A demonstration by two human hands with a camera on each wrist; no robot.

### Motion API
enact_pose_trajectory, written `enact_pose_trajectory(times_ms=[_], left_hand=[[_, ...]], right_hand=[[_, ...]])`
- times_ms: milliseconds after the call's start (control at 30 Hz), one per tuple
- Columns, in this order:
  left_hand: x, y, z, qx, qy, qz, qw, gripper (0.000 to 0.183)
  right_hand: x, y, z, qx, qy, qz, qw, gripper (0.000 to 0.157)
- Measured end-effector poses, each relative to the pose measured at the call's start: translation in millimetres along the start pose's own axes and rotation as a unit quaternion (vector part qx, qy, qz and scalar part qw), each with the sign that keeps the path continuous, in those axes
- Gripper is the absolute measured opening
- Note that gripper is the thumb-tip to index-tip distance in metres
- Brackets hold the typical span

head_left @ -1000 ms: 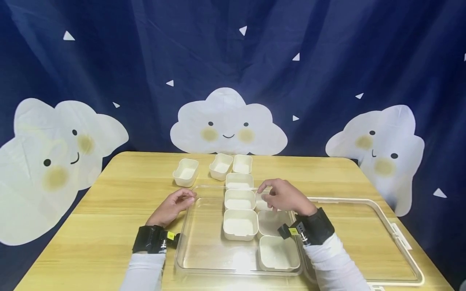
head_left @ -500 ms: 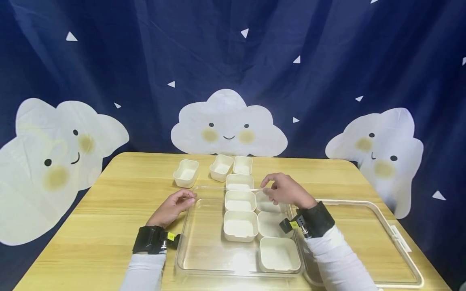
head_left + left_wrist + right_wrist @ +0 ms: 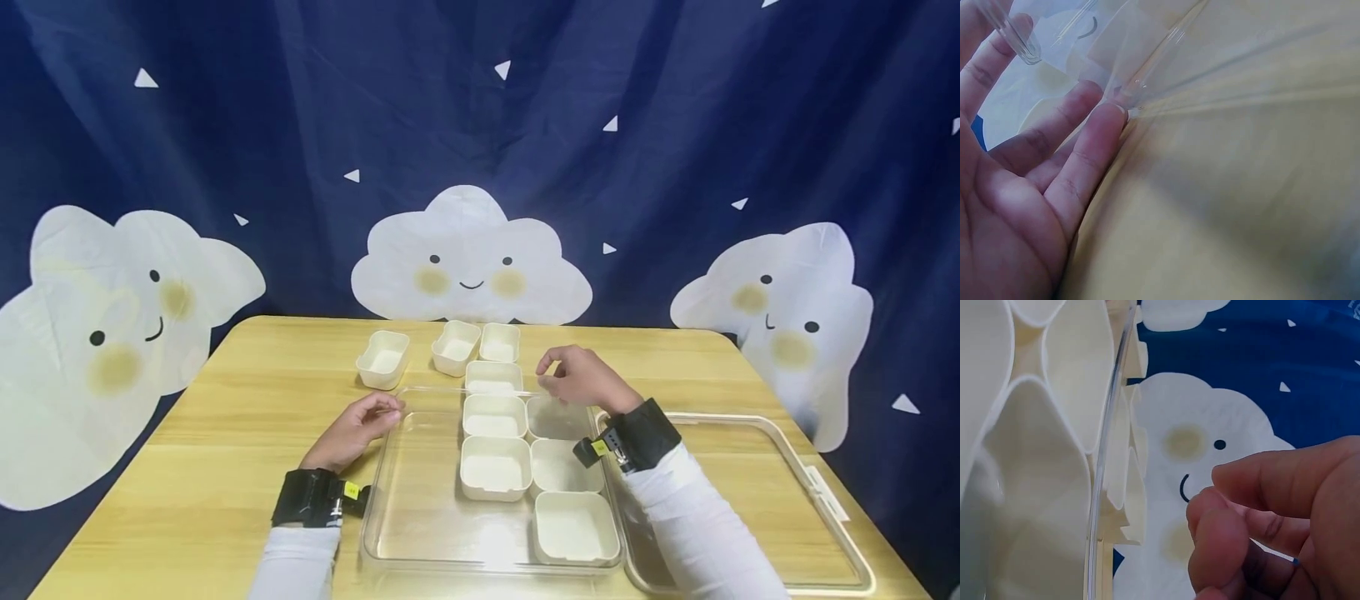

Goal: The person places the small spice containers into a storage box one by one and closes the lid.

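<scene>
A clear plastic box [image 3: 420, 533] on the table contains several cream bins, among them a near-right bin [image 3: 576, 527], a right-column bin [image 3: 562, 467] and a middle bin [image 3: 495, 468]. My left hand [image 3: 352, 432] rests at the box's far-left corner, its fairly straight fingers [image 3: 1094, 140] touching the clear wall. Above the far-right edge, my right hand [image 3: 588, 382] hangs with loosely curled fingers, holding nothing. The right wrist view shows its fingertips [image 3: 1219, 537] apart from the clear rim [image 3: 1107, 419], bins on both sides of that rim.
Behind the box are several more cream bins: one at left [image 3: 382, 360], one in the middle [image 3: 455, 348] and one beside it [image 3: 500, 342]. A clear lid with a white frame [image 3: 795, 467] lies to the right. A blue cloud-print curtain [image 3: 480, 100] hangs behind the table.
My right hand has moved away from over the right-column bins, toward the far edge of the box. The left hand stays at its corner, and the bins have not shifted.
</scene>
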State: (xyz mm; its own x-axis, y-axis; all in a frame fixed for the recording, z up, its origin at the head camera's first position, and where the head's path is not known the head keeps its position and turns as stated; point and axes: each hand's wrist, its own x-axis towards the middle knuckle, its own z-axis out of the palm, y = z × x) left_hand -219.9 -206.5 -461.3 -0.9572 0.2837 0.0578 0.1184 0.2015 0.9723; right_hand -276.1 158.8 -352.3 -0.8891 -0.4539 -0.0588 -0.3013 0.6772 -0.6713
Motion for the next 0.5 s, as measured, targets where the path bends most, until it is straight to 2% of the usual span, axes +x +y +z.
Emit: enact_pose_trajectory(times_ms=[300, 500], left_hand=[[-0.8, -2.8, -0.2, 0.003, 0.002, -0.002, 1.0000, 0.031], [1.3, -4.7, -0.2, 0.007, 0.004, -0.001, 1.0000, 0.031]], right_hand=[[16.1, 1.3, -6.6, -0.037, -0.009, -0.006, 0.999, 0.006], [29.9, 2.6, -14.2, -0.051, -0.013, 0.007, 0.999, 0.007]])
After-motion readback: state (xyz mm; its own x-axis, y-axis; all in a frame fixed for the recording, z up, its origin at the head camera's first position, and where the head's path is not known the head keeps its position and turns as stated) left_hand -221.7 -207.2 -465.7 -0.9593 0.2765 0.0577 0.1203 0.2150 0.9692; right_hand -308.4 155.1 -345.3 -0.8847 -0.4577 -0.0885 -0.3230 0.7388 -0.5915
